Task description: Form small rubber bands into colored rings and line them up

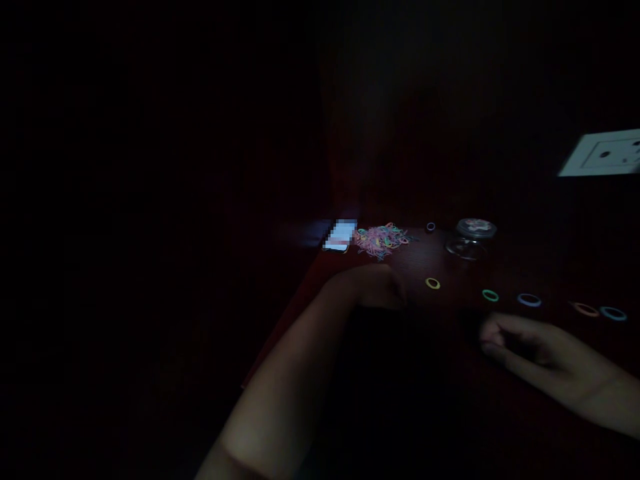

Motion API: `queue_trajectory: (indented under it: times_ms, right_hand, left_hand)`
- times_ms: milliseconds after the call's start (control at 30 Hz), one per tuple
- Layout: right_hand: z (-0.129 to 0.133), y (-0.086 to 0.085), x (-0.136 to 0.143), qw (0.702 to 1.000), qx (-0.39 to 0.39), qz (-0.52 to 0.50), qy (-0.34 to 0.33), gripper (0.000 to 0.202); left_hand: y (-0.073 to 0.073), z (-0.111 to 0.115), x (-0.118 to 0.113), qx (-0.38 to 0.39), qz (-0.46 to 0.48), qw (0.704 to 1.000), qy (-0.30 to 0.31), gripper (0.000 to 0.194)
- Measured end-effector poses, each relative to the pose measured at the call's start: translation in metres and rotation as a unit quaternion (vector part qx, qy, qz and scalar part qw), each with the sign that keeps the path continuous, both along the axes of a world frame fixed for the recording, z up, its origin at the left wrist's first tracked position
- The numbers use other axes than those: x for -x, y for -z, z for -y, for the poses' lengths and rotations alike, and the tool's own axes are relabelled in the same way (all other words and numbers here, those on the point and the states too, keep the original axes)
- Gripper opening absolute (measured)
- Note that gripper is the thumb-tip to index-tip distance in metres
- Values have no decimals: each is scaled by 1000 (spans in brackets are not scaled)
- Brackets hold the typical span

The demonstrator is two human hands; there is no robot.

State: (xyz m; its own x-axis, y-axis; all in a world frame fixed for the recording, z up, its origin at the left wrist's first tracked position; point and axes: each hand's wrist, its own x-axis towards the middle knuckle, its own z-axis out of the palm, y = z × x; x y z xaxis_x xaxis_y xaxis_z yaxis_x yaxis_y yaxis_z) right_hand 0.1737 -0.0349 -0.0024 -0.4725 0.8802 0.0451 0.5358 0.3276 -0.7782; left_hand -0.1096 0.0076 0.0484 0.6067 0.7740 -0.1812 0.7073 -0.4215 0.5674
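My left hand is bent downward over the dark table, just in front of a pile of small pastel elastic bands. Its fingers look curled, and shadow hides the tips. To the right, my right hand hovers low with thumb and fingertips drawn together in a pinch; anything between them is too dark to make out. Beyond the hands lie a yellow band, a green band, a blue band, an orange band and a light-blue band, spaced in a loose row.
A lit phone lies left of the pile, by the table's left edge. At the back stands a clear lidded jar, with a small purple band left of it. A white wall socket is at upper right. Surroundings are very dark.
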Motion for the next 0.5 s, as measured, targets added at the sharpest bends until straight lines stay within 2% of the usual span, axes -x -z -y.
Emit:
queue_trajectory:
  times_ms: [100,300,500]
  right_hand:
    - [-2,2,-3,998,29,19,-58,30]
    - [-3,0,-3,998,26,29,-55,29]
    - [-3,-1,-3,998,24,26,-57,29]
  left_hand:
    - [3,-3,4,22,12,1000,-12,15]
    - [8,-10,16,106,2,991,-80,20]
    - [6,-10,16,86,-26,992,-88,20]
